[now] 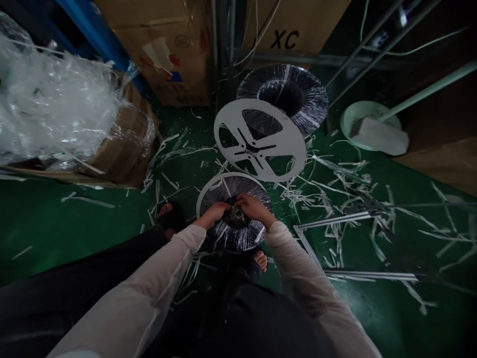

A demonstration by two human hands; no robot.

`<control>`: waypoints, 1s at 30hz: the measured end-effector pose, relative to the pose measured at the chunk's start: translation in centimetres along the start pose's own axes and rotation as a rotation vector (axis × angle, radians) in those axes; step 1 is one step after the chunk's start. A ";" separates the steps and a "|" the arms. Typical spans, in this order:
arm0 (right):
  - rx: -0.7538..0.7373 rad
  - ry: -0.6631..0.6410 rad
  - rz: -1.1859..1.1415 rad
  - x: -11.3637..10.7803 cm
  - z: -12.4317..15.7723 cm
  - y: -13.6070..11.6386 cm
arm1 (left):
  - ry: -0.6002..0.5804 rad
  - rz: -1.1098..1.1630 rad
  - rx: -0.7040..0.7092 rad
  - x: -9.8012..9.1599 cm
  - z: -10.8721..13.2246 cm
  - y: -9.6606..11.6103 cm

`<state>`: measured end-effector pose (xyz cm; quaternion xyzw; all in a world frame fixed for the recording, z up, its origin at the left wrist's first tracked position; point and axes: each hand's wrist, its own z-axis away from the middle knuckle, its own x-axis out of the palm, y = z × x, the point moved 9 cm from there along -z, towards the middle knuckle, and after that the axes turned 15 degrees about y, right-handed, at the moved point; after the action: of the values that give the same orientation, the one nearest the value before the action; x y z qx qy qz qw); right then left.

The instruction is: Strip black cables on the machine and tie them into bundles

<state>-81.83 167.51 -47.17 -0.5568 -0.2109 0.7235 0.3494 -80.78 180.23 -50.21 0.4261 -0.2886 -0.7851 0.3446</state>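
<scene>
A black film-wrapped coil [238, 239] lies on a white round plate [201, 199] on the green floor between my feet. My left hand [216, 214] reaches into the coil's centre from the left, fingers bent in at the hub. From the right, my right hand [253, 206] meets it there with its fingers pinched together. What the fingertips hold is too small and dark to make out. Just beyond, a white slotted disc [294, 149] leans on a second black wrapped coil [313, 99].
A carton stuffed with clear plastic [55, 104] stands left. Brown boxes [179, 54] are at the back. White strap scraps [301, 194] litter the floor. A metal frame [335, 220] lies right, and a round-based stand [348, 117] holds a pale block.
</scene>
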 end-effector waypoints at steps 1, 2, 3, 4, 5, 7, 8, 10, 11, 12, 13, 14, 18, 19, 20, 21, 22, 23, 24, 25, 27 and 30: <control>0.003 0.005 -0.006 0.0 0.1 0.1 | -0.004 0.031 -0.032 0.0 0.0 -0.2; 0.007 0.009 -0.016 0.1 0.1 0.2 | -0.007 0.064 -0.064 0.0 0.1 -0.4; 0.012 0.012 -0.033 0.2 0.2 0.3 | -0.006 0.095 -0.091 0.0 0.1 -0.6; 0.018 0.014 -0.054 0.3 0.2 0.4 | -0.004 0.123 -0.112 -0.1 0.2 -0.8; 0.024 0.017 -0.076 0.3 0.2 0.5 | -0.001 0.149 -0.127 -0.1 0.2 -0.9; 0.039 0.026 -0.107 0.4 0.3 0.8 | 0.011 0.193 -0.144 -0.2 0.2 -1.0; 0.046 0.032 -0.113 0.4 0.3 0.9 | 0.017 0.206 -0.151 -0.2 0.1 -1.0; 0.056 0.040 -0.110 0.3 0.3 0.9 | 0.021 0.214 -0.169 -0.1 0.0 -1.1; 0.057 0.037 -0.107 0.3 0.4 0.8 | 0.018 0.211 -0.178 0.0 -0.1 -1.1; 0.058 0.030 -0.106 0.3 0.4 0.7 | 0.012 0.208 -0.185 0.0 -0.2 -1.1; 0.058 0.024 -0.109 0.3 0.5 0.5 | 0.009 0.207 -0.188 0.1 -0.3 -1.1; 0.053 0.019 -0.114 0.3 0.5 0.4 | 0.007 0.210 -0.186 0.0 -0.3 -1.0; 0.038 0.024 -0.155 0.3 0.9 0.2 | 0.032 0.232 -0.170 -0.3 -0.5 -0.8; 0.037 0.025 -0.167 0.3 1.0 0.3 | 0.037 0.232 -0.174 -0.3 -0.5 -0.8; 0.039 0.028 -0.179 0.4 1.0 0.4 | 0.037 0.229 -0.182 -0.2 -0.5 -1.0; 0.041 0.031 -0.187 0.5 1.1 0.5 | 0.034 0.227 -0.192 -0.1 -0.4 -1.1; 0.043 0.033 -0.193 0.5 1.1 0.7 | 0.028 0.227 -0.202 0.0 -0.4 -1.2; 0.047 0.033 -0.197 0.6 1.1 0.8 | 0.022 0.233 -0.208 0.1 -0.4 -1.3; 0.052 0.031 -0.200 0.7 1.0 1.0 | 0.020 0.244 -0.209 0.1 -0.3 -1.4; 0.059 0.028 -0.203 0.8 1.0 1.1 | 0.022 0.260 -0.206 0.0 -0.3 -1.4; 0.072 0.027 -0.207 1.0 1.0 1.4 | 0.038 0.292 -0.197 -0.3 -0.4 -1.5; 0.095 0.040 -0.214 1.0 1.1 1.7 | 0.033 0.309 -0.198 -0.3 -0.5 -1.7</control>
<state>-83.48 167.23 -48.64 -0.5281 -0.2275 0.6802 0.4546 -80.75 181.46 -51.58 0.3535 -0.2661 -0.7404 0.5060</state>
